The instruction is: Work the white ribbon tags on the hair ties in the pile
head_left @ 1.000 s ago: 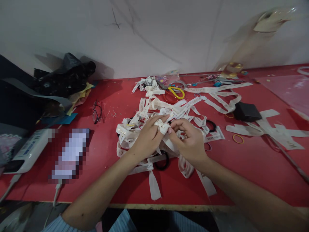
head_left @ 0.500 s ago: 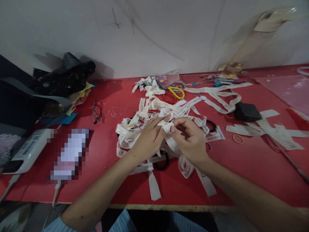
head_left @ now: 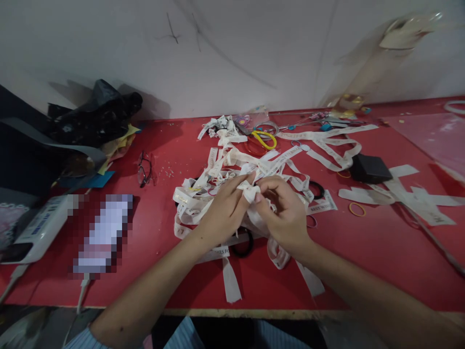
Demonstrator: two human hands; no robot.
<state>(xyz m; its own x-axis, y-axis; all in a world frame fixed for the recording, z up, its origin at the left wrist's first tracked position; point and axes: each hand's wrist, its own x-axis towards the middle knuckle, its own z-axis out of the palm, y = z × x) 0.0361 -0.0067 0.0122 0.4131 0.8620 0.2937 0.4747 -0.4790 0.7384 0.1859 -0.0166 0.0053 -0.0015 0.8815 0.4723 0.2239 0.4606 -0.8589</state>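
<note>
Between my two hands is a piece of white ribbon [head_left: 250,193], gathered into folds. My left hand [head_left: 225,206] is closed, pinching the ribbon from the left. From the right, my right hand [head_left: 283,211] pinches the same folds between thumb and fingers. Under and around both hands lies a tangled heap of white printed ribbon [head_left: 191,198]. One loose ribbon end [head_left: 231,281] hangs toward the table's front edge. A black hair tie [head_left: 243,244] lies below my hands, partly covered by ribbon.
Yellow-handled scissors [head_left: 265,139] lie behind the heap. To the right stand a black block [head_left: 370,168] on ribbon strips and a yellow elastic band [head_left: 357,209]. At left are eyeglasses [head_left: 144,169], a phone [head_left: 103,235] on a cable and a black bag [head_left: 90,116].
The folds in the ribbon look more bunched between my fingertips. Both hands stay in nearly the same place, and the view has shifted slightly.
</note>
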